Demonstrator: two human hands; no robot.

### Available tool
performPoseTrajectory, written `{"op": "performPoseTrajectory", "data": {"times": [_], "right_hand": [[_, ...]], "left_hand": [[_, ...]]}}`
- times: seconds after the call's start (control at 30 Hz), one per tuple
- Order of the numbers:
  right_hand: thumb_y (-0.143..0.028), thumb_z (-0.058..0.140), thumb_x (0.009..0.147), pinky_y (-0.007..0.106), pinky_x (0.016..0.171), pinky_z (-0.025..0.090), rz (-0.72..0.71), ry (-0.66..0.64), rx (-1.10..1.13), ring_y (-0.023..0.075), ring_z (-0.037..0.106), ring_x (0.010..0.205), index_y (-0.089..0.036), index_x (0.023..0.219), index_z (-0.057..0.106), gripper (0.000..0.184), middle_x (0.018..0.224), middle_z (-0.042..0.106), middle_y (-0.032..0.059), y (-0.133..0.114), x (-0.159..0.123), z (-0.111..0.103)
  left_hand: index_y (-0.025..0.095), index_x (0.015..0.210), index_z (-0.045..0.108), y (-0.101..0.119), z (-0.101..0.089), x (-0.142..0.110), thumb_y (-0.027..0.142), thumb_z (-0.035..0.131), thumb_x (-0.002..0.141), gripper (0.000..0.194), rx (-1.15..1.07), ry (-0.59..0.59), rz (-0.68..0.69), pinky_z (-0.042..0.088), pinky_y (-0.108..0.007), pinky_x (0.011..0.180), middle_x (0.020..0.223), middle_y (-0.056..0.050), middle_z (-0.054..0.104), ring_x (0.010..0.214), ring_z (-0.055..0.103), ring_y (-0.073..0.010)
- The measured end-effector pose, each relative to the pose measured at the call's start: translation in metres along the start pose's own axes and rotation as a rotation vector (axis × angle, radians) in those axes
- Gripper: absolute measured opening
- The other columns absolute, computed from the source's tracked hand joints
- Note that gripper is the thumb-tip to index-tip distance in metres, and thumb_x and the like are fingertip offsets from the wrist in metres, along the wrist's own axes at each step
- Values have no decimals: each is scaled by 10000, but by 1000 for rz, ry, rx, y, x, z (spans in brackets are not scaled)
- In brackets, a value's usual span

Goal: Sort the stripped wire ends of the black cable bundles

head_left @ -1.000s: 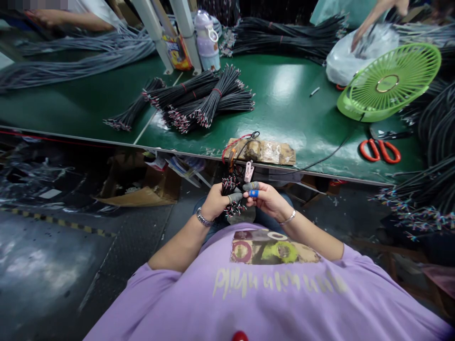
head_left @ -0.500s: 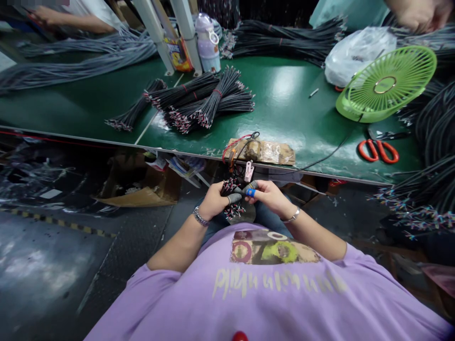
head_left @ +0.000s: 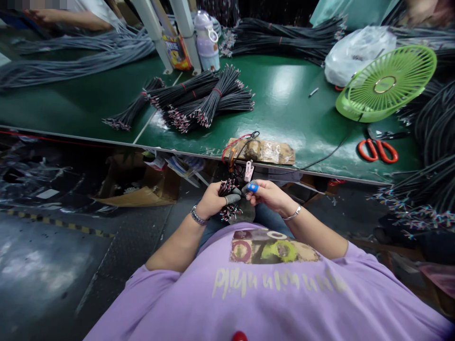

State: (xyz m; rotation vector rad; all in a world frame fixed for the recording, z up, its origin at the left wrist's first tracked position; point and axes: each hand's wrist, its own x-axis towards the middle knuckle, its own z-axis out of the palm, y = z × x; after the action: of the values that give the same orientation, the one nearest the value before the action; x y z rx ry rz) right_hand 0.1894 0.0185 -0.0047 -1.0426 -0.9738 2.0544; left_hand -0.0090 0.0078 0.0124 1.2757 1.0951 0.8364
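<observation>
Low in front of the bench edge, my left hand (head_left: 212, 199) is closed around a bundle of short black cables (head_left: 231, 211) whose stripped ends show red, white and dark wires. A grey finger cover sits on its thumb. Close beside it, my right hand (head_left: 265, 193) has thumb and fingers pinched together at the bundle's right side, with a blue band (head_left: 253, 187) around the thumb. What lies in that pinch is too small to make out. Just above both hands, a pale pink clip (head_left: 249, 171) hangs at the bench edge by a taped wooden block (head_left: 272, 151).
Tied bundles of black cables (head_left: 209, 99) lie on the green bench (head_left: 284, 109). A green fan (head_left: 386, 85), orange-handled scissors (head_left: 377, 150), a plastic bag (head_left: 359, 57) and a bottle (head_left: 207, 42) stand or lie around. A cardboard box (head_left: 142, 194) is below. Co-workers' arms show at the back.
My left hand and the cable bundle have shifted slightly left. My right hand has drawn a little away from it, its thumb turned so more of the blue band shows.
</observation>
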Motion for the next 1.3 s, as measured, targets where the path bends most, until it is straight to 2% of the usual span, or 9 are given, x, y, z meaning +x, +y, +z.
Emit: {"op": "performPoseTrajectory", "data": {"times": [0.23, 0.4, 0.57, 0.67, 0.8, 0.9, 1.03, 1.13, 1.3], "right_hand": [[-412, 780, 612, 202, 500, 487, 24, -75, -113, 82, 595, 517, -122, 766, 634, 359, 677, 688, 31, -6, -5, 0], [-385, 740, 660, 202, 495, 448, -27, -122, -216, 77, 558, 497, -129, 730, 608, 296, 622, 662, 16, -4, -3, 0], [-320, 708, 695, 200, 499, 421, -194, 6, -333, 72, 519, 497, -144, 711, 585, 216, 566, 602, -24, -2, 0, 1], [-392, 695, 699, 203, 492, 435, -115, 19, -275, 73, 533, 491, -143, 726, 582, 275, 604, 627, -8, -4, -2, -1], [-467, 716, 665, 201, 468, 437, 67, -98, -232, 74, 544, 478, -138, 720, 578, 361, 643, 665, 23, -5, -8, -1], [-448, 732, 658, 185, 468, 420, 27, -145, -221, 54, 502, 448, -138, 644, 551, 359, 550, 620, -8, -1, -7, 1], [-415, 746, 651, 166, 443, 378, -121, -7, -306, 50, 482, 440, -139, 601, 541, 347, 486, 565, -32, 5, -1, 3], [-469, 710, 678, 179, 429, 395, -117, 110, -278, 60, 486, 418, -154, 606, 519, 375, 488, 581, -25, 5, -1, 2], [-495, 720, 664, 199, 450, 447, 69, -106, -159, 67, 519, 421, -141, 639, 554, 392, 563, 646, 14, 4, -6, 3]], "left_hand": [[102, 750, 688, -3, -3, 1, 299, 803, 563, 295, -8, 6, -10, 516, -264, 631, 676, -35, 687, 626, 622, -149], [102, 740, 691, -1, -5, 0, 284, 805, 561, 280, -2, -53, -27, 518, -261, 634, 679, -37, 693, 623, 628, -148], [105, 740, 694, 0, -5, -1, 260, 804, 564, 259, -4, -147, -29, 515, -248, 629, 678, -34, 692, 610, 624, -138], [104, 748, 697, -1, -6, 0, 263, 804, 565, 265, -12, -130, -24, 514, -251, 628, 682, -38, 691, 619, 627, -143], [103, 740, 699, -2, -6, 1, 275, 802, 573, 261, 1, -129, -16, 510, -261, 620, 667, -40, 686, 616, 627, -153], [103, 743, 700, -1, -5, 1, 277, 795, 588, 252, 13, -169, -11, 506, -265, 612, 666, -42, 686, 600, 625, -153], [103, 735, 693, 1, -3, 0, 270, 788, 599, 235, 29, -181, -8, 506, -257, 618, 665, -36, 681, 602, 621, -144], [103, 732, 690, 2, -3, -1, 273, 789, 595, 240, 53, -139, 2, 507, -254, 620, 668, -37, 680, 616, 623, -146], [105, 725, 697, 2, -5, 2, 261, 802, 568, 246, 41, -91, 13, 511, -250, 625, 670, -36, 685, 622, 624, -145]]}}
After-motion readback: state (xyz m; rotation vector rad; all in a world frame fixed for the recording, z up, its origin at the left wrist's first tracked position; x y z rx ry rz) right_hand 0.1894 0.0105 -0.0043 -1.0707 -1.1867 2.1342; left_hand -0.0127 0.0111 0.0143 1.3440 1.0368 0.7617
